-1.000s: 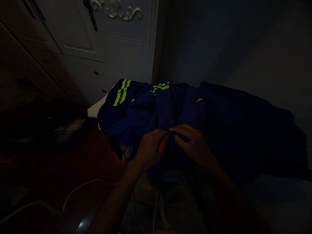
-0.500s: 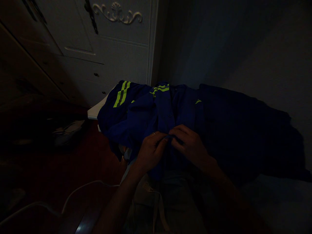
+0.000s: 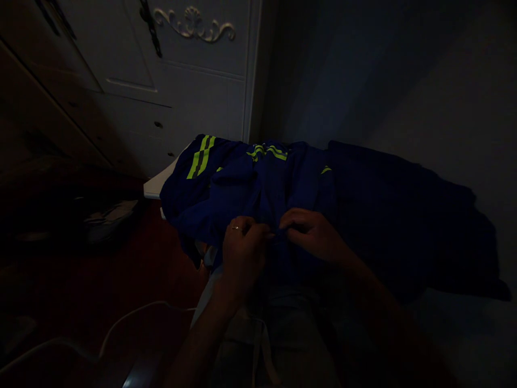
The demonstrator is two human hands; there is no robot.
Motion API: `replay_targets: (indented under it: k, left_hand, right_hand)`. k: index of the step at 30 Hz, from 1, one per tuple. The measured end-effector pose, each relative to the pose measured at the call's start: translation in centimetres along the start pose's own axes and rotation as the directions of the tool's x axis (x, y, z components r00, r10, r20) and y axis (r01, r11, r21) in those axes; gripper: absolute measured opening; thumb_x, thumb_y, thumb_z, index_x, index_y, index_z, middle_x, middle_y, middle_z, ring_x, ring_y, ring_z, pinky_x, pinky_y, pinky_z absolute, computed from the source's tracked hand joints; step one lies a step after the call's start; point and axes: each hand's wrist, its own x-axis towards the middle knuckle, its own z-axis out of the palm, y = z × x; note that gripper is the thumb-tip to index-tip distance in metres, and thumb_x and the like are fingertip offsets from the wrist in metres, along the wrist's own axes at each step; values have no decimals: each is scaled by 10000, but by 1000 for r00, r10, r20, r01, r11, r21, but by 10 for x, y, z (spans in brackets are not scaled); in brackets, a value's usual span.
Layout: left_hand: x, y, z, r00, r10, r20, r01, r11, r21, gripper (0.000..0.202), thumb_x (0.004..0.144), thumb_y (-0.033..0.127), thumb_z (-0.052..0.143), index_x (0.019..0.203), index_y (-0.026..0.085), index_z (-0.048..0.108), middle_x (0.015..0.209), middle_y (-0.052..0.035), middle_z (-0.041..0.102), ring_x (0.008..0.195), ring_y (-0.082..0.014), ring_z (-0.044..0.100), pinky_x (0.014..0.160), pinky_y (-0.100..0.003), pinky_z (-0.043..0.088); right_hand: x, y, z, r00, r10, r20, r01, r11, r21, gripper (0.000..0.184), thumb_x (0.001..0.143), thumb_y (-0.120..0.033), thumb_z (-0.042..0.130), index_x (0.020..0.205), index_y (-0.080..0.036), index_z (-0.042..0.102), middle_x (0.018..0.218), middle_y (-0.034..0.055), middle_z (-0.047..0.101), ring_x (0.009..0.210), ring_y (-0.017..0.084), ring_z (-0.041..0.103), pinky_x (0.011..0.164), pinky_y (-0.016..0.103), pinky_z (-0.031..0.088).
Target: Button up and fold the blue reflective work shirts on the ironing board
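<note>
A dark blue work jacket [image 3: 363, 205] with yellow-green reflective stripes lies spread over a white ironing board [image 3: 155, 183] in a very dim room. My left hand [image 3: 242, 250], with a ring on one finger, pinches the jacket's front edge at the middle. Facing it, my right hand [image 3: 311, 234] pinches the opposite edge, fingertips almost touching the left ones. Both hands are closed on the cloth near the front opening. What lies between the fingertips is too dark to make out.
A white wardrobe [image 3: 181, 91] with a scrolled ornament stands behind the board at the left. A white cord [image 3: 133, 318] runs across the dark red floor [image 3: 121, 269]. A dim flat object [image 3: 109, 213] lies at the left. A plain wall is at the right.
Both hands stayed together on the jacket's front and shifted slightly toward me. The left hand turned so its ring shows more. The cloth by the collar stripes bunched a little.
</note>
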Motion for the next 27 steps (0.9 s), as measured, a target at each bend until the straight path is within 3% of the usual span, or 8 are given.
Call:
replay_targets:
  k: [2, 6, 11, 16, 20, 23, 27]
  left_hand:
    - [-5, 6, 0, 995, 69, -72, -60, 991, 123, 144, 866, 149, 571, 858, 211, 701, 787, -42, 564, 744, -165, 513, 648, -290, 418]
    - [-10, 17, -4, 987, 157, -32, -152, 981, 122, 209, 857, 178, 609, 1046, 200, 697, 817, -58, 628, 742, -165, 548, 667, -303, 436]
    - [-8, 15, -4, 991, 136, -16, -134, 986, 97, 201, 867, 246, 640, 1055, 199, 694, 841, -62, 670, 765, -172, 588, 684, -310, 449]
    - [-9, 13, -3, 989, 145, -10, -143, 980, 136, 169, 890, 179, 606, 1033, 215, 689, 864, -50, 696, 785, -167, 594, 697, -314, 422]
    - [-10, 20, -5, 993, 109, -35, -103, 985, 138, 97, 891, 170, 590, 920, 197, 679, 809, -42, 699, 773, -172, 601, 713, -341, 401]
    - [-9, 26, -6, 997, 82, -6, -81, 988, 134, 70, 893, 196, 595, 897, 188, 664, 815, -41, 701, 791, -181, 609, 742, -361, 399]
    - [-7, 29, -7, 998, -3, 59, -5, 992, 126, 92, 900, 253, 604, 939, 187, 653, 879, -53, 704, 847, -199, 607, 775, -375, 400]
  right_hand:
    - [-1, 1, 1, 995, 102, -25, -100, 993, 56, 144, 798, -175, 558, 817, -183, 700, 853, 31, 694, 779, 146, 657, 699, 252, 495]
    - [-5, 1, 2, 987, 154, -34, -149, 982, 118, 139, 799, -224, 595, 844, -185, 721, 868, 39, 710, 795, 157, 671, 708, 260, 506]
    - [-8, -3, 0, 982, 188, 0, -186, 969, 163, 155, 811, -245, 610, 892, -179, 724, 905, 44, 725, 828, 167, 684, 755, 280, 524]
    - [-9, -4, -2, 971, 235, 45, -239, 956, 170, 190, 824, -248, 596, 945, -180, 726, 922, 39, 734, 847, 175, 688, 784, 303, 532]
    - [-12, -3, 0, 961, 276, 0, -272, 947, 168, 200, 830, -274, 613, 964, -192, 737, 937, 41, 738, 871, 188, 690, 813, 325, 538]
    - [-14, -2, 0, 966, 255, -44, -245, 957, 158, 332, 819, -276, 638, 1137, -203, 701, 984, 48, 736, 911, 191, 689, 852, 345, 539]
    - [-16, -2, 0, 978, 204, -34, -195, 965, 173, 560, 832, -266, 632, 1380, -212, 533, 999, 41, 730, 907, 175, 689, 870, 353, 546]
